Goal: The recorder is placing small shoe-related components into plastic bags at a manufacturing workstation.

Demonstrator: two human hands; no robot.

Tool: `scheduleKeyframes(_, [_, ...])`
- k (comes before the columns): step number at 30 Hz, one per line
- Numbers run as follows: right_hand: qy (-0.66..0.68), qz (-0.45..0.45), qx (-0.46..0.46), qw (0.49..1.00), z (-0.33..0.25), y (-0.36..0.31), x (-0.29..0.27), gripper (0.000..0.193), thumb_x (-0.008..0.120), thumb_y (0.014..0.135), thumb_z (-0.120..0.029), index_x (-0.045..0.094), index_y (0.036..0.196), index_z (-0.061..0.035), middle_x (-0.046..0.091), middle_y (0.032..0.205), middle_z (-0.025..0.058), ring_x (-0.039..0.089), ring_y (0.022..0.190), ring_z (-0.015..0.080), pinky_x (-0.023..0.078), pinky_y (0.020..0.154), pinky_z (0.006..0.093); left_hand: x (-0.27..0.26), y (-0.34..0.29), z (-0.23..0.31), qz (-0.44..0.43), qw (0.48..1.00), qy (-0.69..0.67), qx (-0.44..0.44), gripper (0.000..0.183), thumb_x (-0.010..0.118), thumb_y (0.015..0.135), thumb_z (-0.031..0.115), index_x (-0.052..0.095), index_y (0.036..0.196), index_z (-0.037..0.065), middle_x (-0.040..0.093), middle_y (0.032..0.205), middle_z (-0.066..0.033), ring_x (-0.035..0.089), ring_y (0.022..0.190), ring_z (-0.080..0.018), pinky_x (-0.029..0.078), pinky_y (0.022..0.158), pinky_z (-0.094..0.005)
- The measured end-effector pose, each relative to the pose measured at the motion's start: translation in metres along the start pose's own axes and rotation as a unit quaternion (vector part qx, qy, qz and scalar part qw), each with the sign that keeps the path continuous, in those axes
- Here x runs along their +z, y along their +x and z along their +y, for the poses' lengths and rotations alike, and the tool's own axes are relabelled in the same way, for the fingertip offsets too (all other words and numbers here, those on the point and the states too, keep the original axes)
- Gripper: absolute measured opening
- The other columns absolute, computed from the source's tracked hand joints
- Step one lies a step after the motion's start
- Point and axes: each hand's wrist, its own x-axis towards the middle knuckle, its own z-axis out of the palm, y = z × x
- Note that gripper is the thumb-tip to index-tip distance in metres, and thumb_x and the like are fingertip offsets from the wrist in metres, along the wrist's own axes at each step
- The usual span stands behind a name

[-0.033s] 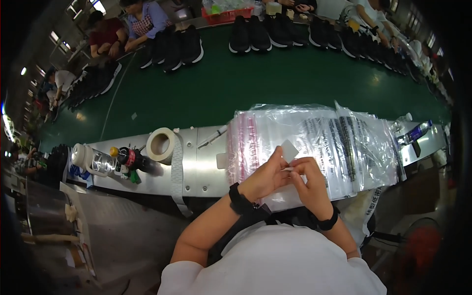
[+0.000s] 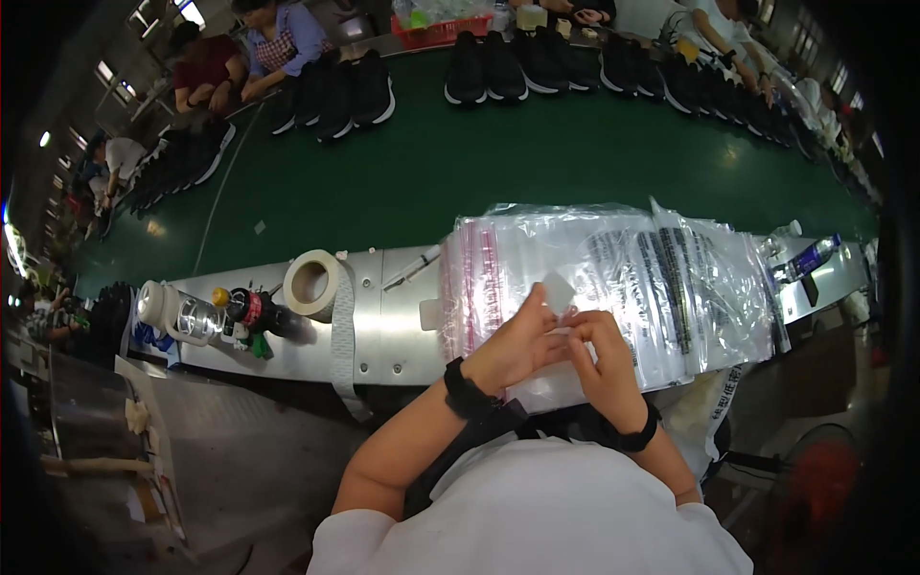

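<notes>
A small, pale square piece point(image 2: 559, 291), like a card or a label, stands up out of my left hand point(image 2: 517, 350), pinched near the thumb. My right hand point(image 2: 606, 369) meets it from the other side, thumb and fingertips drawn together on a small whitish bit too tiny to name. Both hands are over a stack of clear plastic bags point(image 2: 546, 240) with pink strips along the left edge and dark print toward the right. A black band circles each wrist.
Left on the metal ledge point(image 2: 402, 331) are a tape roll point(image 2: 326, 292) with its strip hanging down, a dark drink bottle point(image 2: 268, 311), a clear jug point(image 2: 196, 316) and a white pen-like tool point(image 2: 414, 268). Beyond the green belt point(image 2: 383, 182) stand black shoes point(image 2: 484, 69) and other people.
</notes>
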Motion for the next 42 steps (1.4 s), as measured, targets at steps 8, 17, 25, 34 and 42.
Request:
scheduleKeyframes(8, [-0.262, -0.086, -0.127, 0.953, 0.024, -0.025, 0.010, 0.017, 0.064, 0.071, -0.013, 0.059, 0.084, -0.0037, 0.059, 0.090, 0.0082, 0.057, 0.085, 0.0265, 0.048, 0.066, 0.0338, -0.004, -0.063, 0.005, 0.113, 0.974, -0.155, 0.117, 0.073, 0.024, 0.089, 0.060, 0.042, 0.120, -0.003, 0.043, 0.126, -0.0265, 0.042, 0.117, -0.0420, 0.041, 0.093, -0.0480])
scheduleKeyframes(17, [0.290, 0.251, 0.303, 0.872, 0.096, 0.004, -0.115, 0.019, 0.045, 0.088, -0.018, 0.059, 0.089, -0.0038, 0.060, 0.083, 0.0030, 0.059, 0.068, 0.0128, 0.045, 0.054, 0.0241, -0.039, -0.053, -0.044, 0.139, 0.971, -0.172, 0.093, 0.063, 0.025, 0.092, 0.055, 0.047, 0.116, 0.001, 0.046, 0.125, -0.0235, 0.042, 0.119, -0.0369, 0.038, 0.096, -0.0477])
scheduleKeyframes(25, [0.089, 0.567, 0.381, 0.725, 0.201, -0.131, -0.265, 0.016, 0.051, 0.081, -0.021, 0.058, 0.081, -0.0067, 0.056, 0.073, 0.0011, 0.055, 0.058, 0.0108, 0.039, 0.043, 0.0219, -0.043, -0.067, -0.045, 0.144, 0.967, -0.170, 0.125, 0.065, 0.029, 0.090, 0.056, 0.047, 0.123, 0.003, 0.048, 0.125, -0.0215, 0.043, 0.120, -0.0372, 0.036, 0.096, -0.0541])
scheduleKeyframes(34, [-0.530, 0.330, 0.342, 0.702, 0.259, -0.127, -0.395, 0.024, 0.060, 0.075, -0.020, 0.060, 0.089, -0.0012, 0.058, 0.097, 0.0144, 0.054, 0.089, 0.0354, 0.045, 0.078, 0.0426, -0.050, -0.059, -0.044, 0.113, 0.966, -0.215, 0.092, 0.067, 0.035, 0.089, 0.052, 0.038, 0.129, -0.002, 0.036, 0.136, -0.0212, 0.030, 0.129, -0.0346, 0.028, 0.103, -0.0507])
scheduleKeyframes(42, [-0.513, 0.188, 0.522, 0.655, 0.324, -0.099, -0.498, 0.031, 0.058, 0.077, -0.022, 0.061, 0.102, -0.0032, 0.055, 0.113, 0.0136, 0.052, 0.107, 0.0310, 0.047, 0.087, 0.0414, -0.046, -0.067, -0.038, 0.137, 0.969, -0.181, 0.092, 0.064, 0.035, 0.091, 0.050, 0.040, 0.128, -0.001, 0.042, 0.133, -0.0193, 0.035, 0.126, -0.0333, 0.030, 0.102, -0.0515])
